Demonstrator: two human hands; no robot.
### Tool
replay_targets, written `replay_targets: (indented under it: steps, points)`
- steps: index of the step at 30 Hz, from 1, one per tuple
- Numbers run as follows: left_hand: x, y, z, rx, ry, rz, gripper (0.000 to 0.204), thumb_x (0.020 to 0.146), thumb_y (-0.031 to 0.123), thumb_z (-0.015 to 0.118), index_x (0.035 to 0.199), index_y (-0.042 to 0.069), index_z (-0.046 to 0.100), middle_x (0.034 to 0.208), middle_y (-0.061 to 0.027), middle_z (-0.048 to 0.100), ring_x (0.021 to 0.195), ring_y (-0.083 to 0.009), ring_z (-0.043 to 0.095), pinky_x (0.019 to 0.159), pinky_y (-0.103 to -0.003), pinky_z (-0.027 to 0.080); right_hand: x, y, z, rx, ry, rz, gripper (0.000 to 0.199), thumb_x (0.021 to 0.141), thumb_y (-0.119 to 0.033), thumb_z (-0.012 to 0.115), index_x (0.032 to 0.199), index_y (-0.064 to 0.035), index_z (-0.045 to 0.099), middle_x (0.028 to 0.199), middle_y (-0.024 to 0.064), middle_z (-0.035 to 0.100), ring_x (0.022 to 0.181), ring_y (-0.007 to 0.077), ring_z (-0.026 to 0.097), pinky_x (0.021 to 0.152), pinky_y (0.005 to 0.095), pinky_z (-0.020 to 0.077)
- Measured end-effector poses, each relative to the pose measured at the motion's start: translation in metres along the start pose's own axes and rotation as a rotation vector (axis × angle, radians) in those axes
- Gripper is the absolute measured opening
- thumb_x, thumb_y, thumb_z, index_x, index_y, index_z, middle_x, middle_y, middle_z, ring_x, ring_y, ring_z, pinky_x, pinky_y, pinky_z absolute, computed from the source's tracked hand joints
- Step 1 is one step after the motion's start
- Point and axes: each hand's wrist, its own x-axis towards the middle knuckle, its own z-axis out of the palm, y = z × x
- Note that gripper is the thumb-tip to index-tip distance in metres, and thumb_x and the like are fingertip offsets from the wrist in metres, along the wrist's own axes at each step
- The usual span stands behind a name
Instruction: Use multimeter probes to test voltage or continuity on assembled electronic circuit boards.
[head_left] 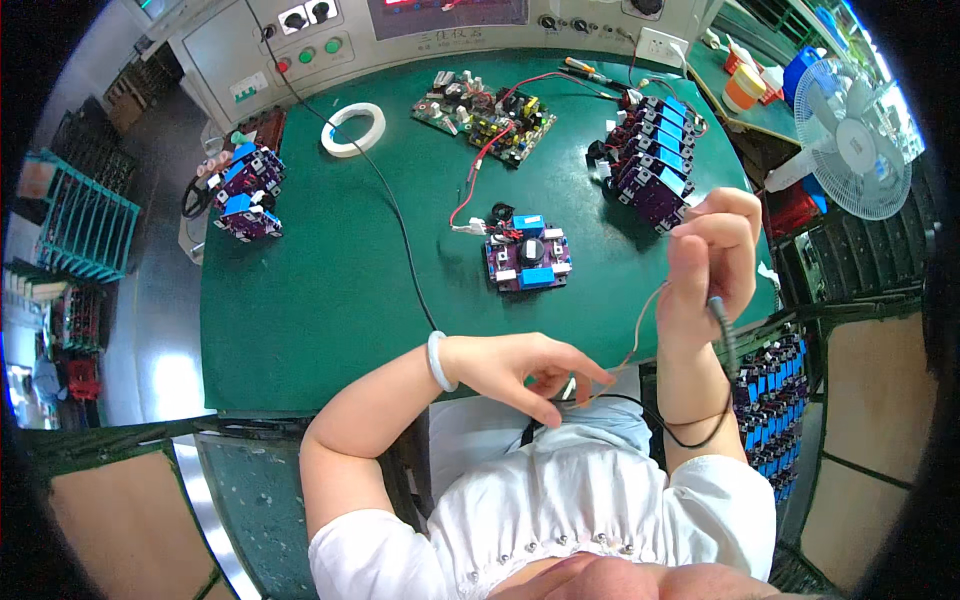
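Note:
My right hand (708, 262) is raised above the bench's right edge, pinching a thin reddish wire (640, 330) and a black probe cable (722, 330) that hangs down past my wrist. My left hand (520, 370), with a pale bangle on its wrist, sits low near my body and pinches the lower end of the same wire. A purple circuit board (527, 258) with blue parts lies on the green bench top (320, 290) just beyond both hands, with a red-and-white lead attached.
A row of purple boards (652, 160) stands at the right rear, more boards (245, 190) at the left, a bare green board (485, 112) and a white tape roll (353, 129) at the back. A control panel (400, 30) lines the rear. A fan (850, 135) stands right. A tray of boards (770, 400) sits beside my right arm.

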Motion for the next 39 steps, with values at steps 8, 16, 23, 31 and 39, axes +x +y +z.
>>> replay_targets:
  steps: [8, 16, 23, 31, 39]
  points:
    - [-0.034, 0.015, -0.021, 0.019, -0.241, 0.022, 0.025, 0.091, 0.015, 0.071, 0.111, 0.002, 0.072, 0.100, -0.0094, 0.069, 0.089, -0.0184, 0.064, 0.070, -0.030, 0.051, 0.007, 0.035, -0.012, 0.816, 0.234, 0.433, 0.025, 0.102, -0.023, 0.044, 0.091, -0.0041, 0.057, 0.093, 0.0048, 0.052, 0.061, 0.0111, 0.044, 0.052, 0.0237, 0.0363]
    - [-0.061, 0.035, -0.045, 0.470, 0.705, 0.166, 0.027, 0.075, -0.011, 0.071, 0.097, 0.003, 0.077, 0.094, -0.0084, 0.065, 0.088, -0.0186, 0.065, 0.077, -0.029, 0.054, -0.045, 0.100, 0.029, 0.975, -0.247, 1.172, 0.045, 0.098, -0.048, 0.040, 0.102, -0.0078, 0.060, 0.108, 0.0070, 0.065, 0.104, 0.0202, 0.058, 0.099, 0.0363, 0.0404]
    - [-0.063, 0.025, -0.058, 0.737, 0.904, 0.120, 0.021, 0.074, -0.010, 0.074, 0.093, 0.002, 0.075, 0.091, -0.0089, 0.072, 0.081, -0.0169, 0.070, 0.074, -0.027, 0.057, -0.067, 0.108, 0.057, 1.112, -0.251, 1.139, 0.042, 0.098, -0.042, 0.039, 0.106, -0.0051, 0.057, 0.104, 0.0081, 0.062, 0.103, 0.0205, 0.055, 0.100, 0.0340, 0.0389]
    - [-0.065, 0.020, -0.065, 0.972, 0.887, 0.105, 0.019, 0.071, -0.004, 0.076, 0.088, 0.004, 0.074, 0.089, -0.0087, 0.074, 0.082, -0.0234, 0.072, 0.075, -0.032, 0.057, -0.058, 0.124, 0.063, 1.233, -0.338, 1.115, 0.044, 0.098, -0.044, 0.042, 0.113, -0.0056, 0.058, 0.100, 0.0059, 0.061, 0.097, 0.0178, 0.053, 0.091, 0.0334, 0.0415]
    - [-0.062, 0.019, -0.064, 1.027, 0.890, 0.016, 0.019, 0.071, -0.004, 0.075, 0.089, 0.004, 0.073, 0.089, -0.0084, 0.074, 0.082, -0.0222, 0.072, 0.075, -0.032, 0.058, -0.044, 0.132, 0.031, 0.889, -0.468, 1.124, 0.055, 0.099, -0.057, 0.032, 0.101, -0.0076, 0.057, 0.074, -0.0013, 0.049, 0.075, 0.0097, 0.048, 0.076, 0.0269, 0.0391]
